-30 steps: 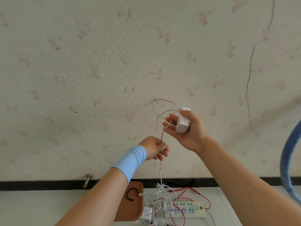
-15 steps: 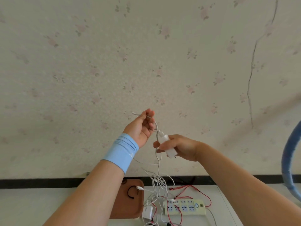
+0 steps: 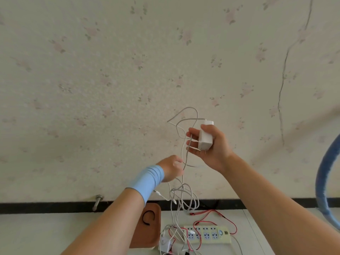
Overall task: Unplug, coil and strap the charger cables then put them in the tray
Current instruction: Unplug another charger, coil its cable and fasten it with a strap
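Left hand (image 3: 172, 168), wrist in a blue band (image 3: 147, 181), is raised before the wall, its fingers closed on a white cable (image 3: 182, 151) that trails down to the table (image 3: 55, 232). Right hand (image 3: 213, 146), higher and palm up, has its fingers curled round the white charger (image 3: 205, 139) (upright, prongs pointing down).

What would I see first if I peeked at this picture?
The two hands raised before the flowery wall: the right hand holds a white charger, and the left hand pinches its cable just below. Farther down, a tangle of cables hangs to the power strip, beside a brown tray.
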Motion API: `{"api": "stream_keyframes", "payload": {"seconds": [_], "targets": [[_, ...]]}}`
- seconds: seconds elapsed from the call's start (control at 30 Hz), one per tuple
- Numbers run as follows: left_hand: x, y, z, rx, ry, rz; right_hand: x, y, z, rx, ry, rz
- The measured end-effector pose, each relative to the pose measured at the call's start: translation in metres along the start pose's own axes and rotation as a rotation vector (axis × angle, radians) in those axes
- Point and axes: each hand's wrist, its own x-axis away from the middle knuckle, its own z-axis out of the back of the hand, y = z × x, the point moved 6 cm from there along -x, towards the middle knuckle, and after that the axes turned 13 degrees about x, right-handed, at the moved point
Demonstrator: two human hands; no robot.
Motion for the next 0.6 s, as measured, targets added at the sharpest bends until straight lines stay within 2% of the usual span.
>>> {"api": "stream_keyframes", "payload": {"seconds": [0.1, 0.23, 0.33, 0.37, 0.5, 0.6], "targets": [[-0.002, -0.009, -0.014, -0.187, -0.103, -0.011, 0.000, -0.003, 0.002, -0.116, 0.002, 0.037], [-0.006, -0.024, -0.021, -0.399, -0.144, 0.039, 0.001, -0.010, 0.011, -0.132, 0.047, 0.091], [-0.007, -0.039, -0.031, -0.316, -0.255, 0.205, 0.000, -0.013, 0.017, -0.087, 0.066, 0.109], [-0.009, -0.038, -0.033, -0.283, -0.253, 0.207, -0.002, -0.012, 0.017, -0.093, 0.048, 0.106], [-0.020, -0.013, -0.030, -0.220, -0.069, -0.076, -0.006, -0.007, 0.013, -0.197, 0.003, 0.079], [-0.023, -0.008, -0.034, -0.116, -0.072, -0.125, -0.009, -0.005, 0.015, -0.250, 0.019, 0.085]]}}
